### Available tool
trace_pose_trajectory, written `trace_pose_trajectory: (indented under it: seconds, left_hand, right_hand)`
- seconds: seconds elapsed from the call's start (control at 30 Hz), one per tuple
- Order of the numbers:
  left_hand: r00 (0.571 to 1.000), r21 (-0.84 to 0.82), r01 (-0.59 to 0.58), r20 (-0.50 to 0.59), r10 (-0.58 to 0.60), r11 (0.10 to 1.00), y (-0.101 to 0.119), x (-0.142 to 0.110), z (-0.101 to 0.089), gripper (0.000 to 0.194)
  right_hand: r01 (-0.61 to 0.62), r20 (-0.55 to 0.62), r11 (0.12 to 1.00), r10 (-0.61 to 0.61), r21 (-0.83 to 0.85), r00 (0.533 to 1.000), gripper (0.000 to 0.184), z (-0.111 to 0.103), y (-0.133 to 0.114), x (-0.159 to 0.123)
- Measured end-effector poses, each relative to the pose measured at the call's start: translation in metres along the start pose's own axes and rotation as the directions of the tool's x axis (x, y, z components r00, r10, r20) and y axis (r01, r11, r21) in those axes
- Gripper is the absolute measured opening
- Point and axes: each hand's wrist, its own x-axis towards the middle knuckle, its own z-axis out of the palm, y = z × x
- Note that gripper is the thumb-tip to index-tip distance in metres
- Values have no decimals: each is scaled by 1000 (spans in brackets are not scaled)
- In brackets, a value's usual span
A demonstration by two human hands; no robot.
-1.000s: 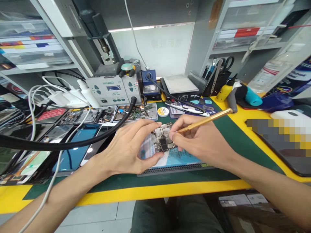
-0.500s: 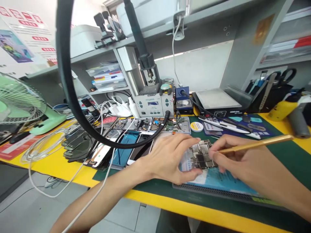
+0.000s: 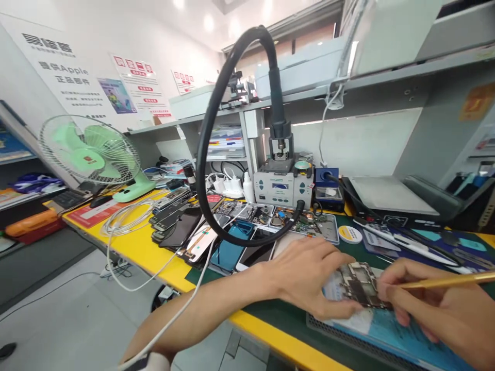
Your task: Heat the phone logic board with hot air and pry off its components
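Observation:
A phone circuit board (image 3: 359,283) with silver shields and dark chips lies on a blue-and-white work pad (image 3: 390,335). My left hand (image 3: 305,278) steadies it from the left, thumb at its near edge and fingers at its far edge. In my right hand (image 3: 436,309), a slim gold pen-like tool (image 3: 448,282) is pinched. Those fingertips are at the board's right side and hide the tool's working end. Whether the tip touches the board I cannot tell.
A black hose (image 3: 203,154) loops from the grey hot-air station (image 3: 282,188) above several phones and screens. A tray of parts (image 3: 334,226), a round white-and-yellow tin (image 3: 350,234) and a flat heating plate (image 3: 394,196) stand behind my hands. A green fan (image 3: 93,154) stands left; a white cable (image 3: 193,293) crosses my left forearm.
The view has swung left and tilted up, so the fan and wall posters appear and my hands sit lower right. Both hands keep their hold on the board and the gold tool.

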Motion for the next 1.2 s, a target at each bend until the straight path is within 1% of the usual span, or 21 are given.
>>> trace_pose_trajectory:
  seconds: [0.17,0.27,0.33,0.4,0.47,0.5,0.53,0.57,0.6,0.63,0.67,0.7,0.77,0.8,0.83,0.87,0.93,1.0,1.03,1.1,1.2]
  left_hand:
    - [996,78,-17,88,10,997,-1,5,-9,60]
    - [997,169,18,70,-30,985,13,1,-24,61]
    - [998,227,45,37,-55,973,32,-15,-30,60]
    - [998,245,38,36,-49,969,54,-45,-25,46]
    - [998,218,-64,11,63,974,75,-85,-12,23]
    - [993,210,-72,-76,90,975,83,-106,-6,12]
    - [972,212,-28,-221,75,977,88,-128,0,11]
    - [899,217,70,-436,32,974,91,-149,2,16]
    - [798,215,248,-599,-73,945,90,-169,0,16]
    - [741,227,408,-648,-175,884,87,-187,-7,12]
    - [685,214,524,-681,-258,825,81,-203,-19,7]
    - [623,198,608,-719,-307,769,73,-217,-34,7]
    - [447,127,775,-802,-395,619,49,-237,-69,12]
    - [376,82,828,-816,-440,555,36,-243,-87,19]
    - [329,44,858,-812,-482,512,21,-247,-102,27]
    - [324,20,870,-778,-538,494,6,-249,-116,33]
    - [356,2,877,-674,-647,480,-22,-247,-135,40]
    - [392,0,881,-562,-728,474,-47,-243,-145,42]
    - [399,-2,885,-516,-758,466,-57,-240,-148,40]
    - [392,-3,897,-456,-799,441,-74,-235,-152,36]
    - [366,-11,913,-424,-829,409,-89,-229,-156,39]
  right_hand:
    - [28,-38,996,-25,87,999,45,2,-9,2]
    - [40,-21,996,-38,83,999,43,-1,-21,1]
    - [65,-28,994,-63,85,998,42,-4,-25,1]
    - [81,-31,993,-79,86,996,44,-4,-27,0]
    - [83,-30,993,-81,86,996,43,-4,-29,-2]
    - [81,-24,993,-80,89,997,41,-3,-30,-4]
    - [78,-18,992,-77,95,997,39,-3,-33,-5]
    - [78,-9,991,-78,107,997,36,-3,-36,-7]
    - [75,-1,990,-76,122,997,33,-3,-39,-9]
    - [70,0,988,-71,138,997,32,-3,-43,-11]
    - [57,25,987,-61,147,998,30,-3,-47,-13]
    - [31,63,989,-41,142,997,29,-3,-50,-14]
    - [14,61,989,-24,149,998,28,-4,-56,-18]
    - [16,55,988,-24,151,998,27,-4,-59,-19]
    - [28,39,987,-34,158,999,26,-3,-60,-21]
    - [40,20,986,-44,163,999,25,-2,-61,-22]
    - [65,-21,982,-62,175,998,24,0,-61,-24]
    - [79,-54,979,-69,189,996,25,2,-61,-25]
    - [89,-61,977,-78,196,995,26,3,-60,-25]
    - [115,-68,971,-103,208,992,27,4,-59,-24]
    - [124,-76,969,-110,214,991,28,4,-59,-23]
